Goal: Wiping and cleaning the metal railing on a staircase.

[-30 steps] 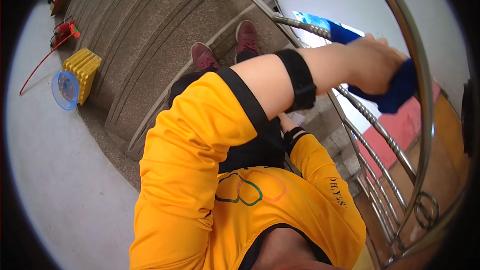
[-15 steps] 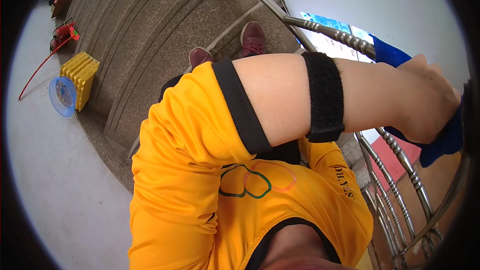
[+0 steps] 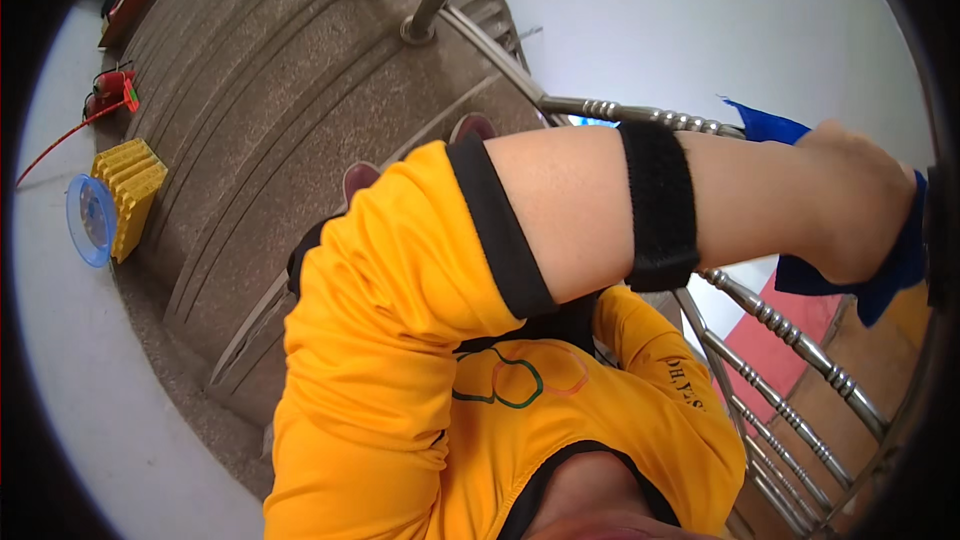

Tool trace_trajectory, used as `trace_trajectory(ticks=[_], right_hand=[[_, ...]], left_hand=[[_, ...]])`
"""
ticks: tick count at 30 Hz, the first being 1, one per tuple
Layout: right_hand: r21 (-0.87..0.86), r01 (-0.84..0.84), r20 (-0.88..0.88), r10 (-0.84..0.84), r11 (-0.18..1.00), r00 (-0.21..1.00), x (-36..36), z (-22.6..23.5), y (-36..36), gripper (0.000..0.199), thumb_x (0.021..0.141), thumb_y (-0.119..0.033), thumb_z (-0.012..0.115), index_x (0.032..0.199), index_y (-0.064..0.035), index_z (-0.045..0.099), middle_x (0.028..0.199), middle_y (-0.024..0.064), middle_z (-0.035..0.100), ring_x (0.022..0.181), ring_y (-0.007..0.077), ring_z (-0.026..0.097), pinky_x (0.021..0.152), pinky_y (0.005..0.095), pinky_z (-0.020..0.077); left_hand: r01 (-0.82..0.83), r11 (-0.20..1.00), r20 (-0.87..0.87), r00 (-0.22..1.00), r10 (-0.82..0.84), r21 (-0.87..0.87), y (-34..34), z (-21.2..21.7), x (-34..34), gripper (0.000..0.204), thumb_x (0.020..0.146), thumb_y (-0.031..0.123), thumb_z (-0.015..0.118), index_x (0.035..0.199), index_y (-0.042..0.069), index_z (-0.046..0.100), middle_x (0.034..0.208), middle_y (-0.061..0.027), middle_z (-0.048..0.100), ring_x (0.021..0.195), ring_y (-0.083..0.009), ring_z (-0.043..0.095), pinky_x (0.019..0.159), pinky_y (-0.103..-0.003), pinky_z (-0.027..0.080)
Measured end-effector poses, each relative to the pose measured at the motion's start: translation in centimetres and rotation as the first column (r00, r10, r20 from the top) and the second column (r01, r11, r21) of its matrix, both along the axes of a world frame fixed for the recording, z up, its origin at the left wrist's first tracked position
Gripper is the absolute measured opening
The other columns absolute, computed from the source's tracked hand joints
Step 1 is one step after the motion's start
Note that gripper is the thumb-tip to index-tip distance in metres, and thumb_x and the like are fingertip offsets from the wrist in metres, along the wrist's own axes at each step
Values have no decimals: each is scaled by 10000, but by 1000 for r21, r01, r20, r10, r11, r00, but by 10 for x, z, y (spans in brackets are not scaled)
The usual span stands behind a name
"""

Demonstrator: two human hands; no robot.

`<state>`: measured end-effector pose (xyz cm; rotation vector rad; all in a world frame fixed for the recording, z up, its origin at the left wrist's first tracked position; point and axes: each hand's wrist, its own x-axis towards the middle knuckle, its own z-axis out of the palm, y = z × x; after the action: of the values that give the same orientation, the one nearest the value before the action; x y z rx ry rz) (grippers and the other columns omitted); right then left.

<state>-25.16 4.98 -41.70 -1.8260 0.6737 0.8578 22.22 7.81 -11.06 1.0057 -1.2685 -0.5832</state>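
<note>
My left arm, in a yellow sleeve with a black strap (image 3: 662,205) round the forearm, reaches across my body to the right. At its end my left hand (image 3: 865,200) is closed on a blue cloth (image 3: 895,270), at the metal railing near the right rim. Part of the cloth shows beyond the hand and part below it; most of the fingers are hidden behind the hand. My right arm is bent under the left one, with only its yellow sleeve (image 3: 640,335) visible. The right hand is hidden.
Metal railing balusters (image 3: 790,330) run down the right side. Railing posts (image 3: 420,28) stand on the stone steps (image 3: 310,70) ahead. A yellow crate-like block (image 3: 140,185), a blue plastic basin (image 3: 92,220) and a red fire extinguisher (image 3: 108,95) stand by the left wall. My shoes (image 3: 360,180) are partly covered.
The view has shifted over the stairs, bringing more railing posts in at the top. My shoes are now more hidden by the left arm. The left hand remains on the blue cloth.
</note>
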Motion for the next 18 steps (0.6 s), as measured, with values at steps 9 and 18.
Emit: trace_trajectory(ticks=[9, 18], right_hand=[[-206, -282, 410, 344, 937, 844, 127, -25, -76, 305, 817, -237, 552, 1043, -32, 562, 1029, 223, 572, 926, 396, 555, 734, 438, 463], [-482, -276, 489, 517, 831, 702, 217, 43, -76, 232, 793, -231, 578, 920, -41, 620, 837, 231, 616, 806, 401, 605, 671, 435, 488]], left_hand=[[-285, 956, -83, 957, 279, -64, -17, 5, -16, 348, 750, 242, 672, 1043, 64, 613, 904, -161, 663, 867, -289, 643, 762, -352, 508], [-340, 939, -145, 933, 330, -46, -21, 0, -25, 332, 796, 216, 624, 1070, 41, 560, 912, -180, 649, 868, -285, 632, 782, -358, 479]])
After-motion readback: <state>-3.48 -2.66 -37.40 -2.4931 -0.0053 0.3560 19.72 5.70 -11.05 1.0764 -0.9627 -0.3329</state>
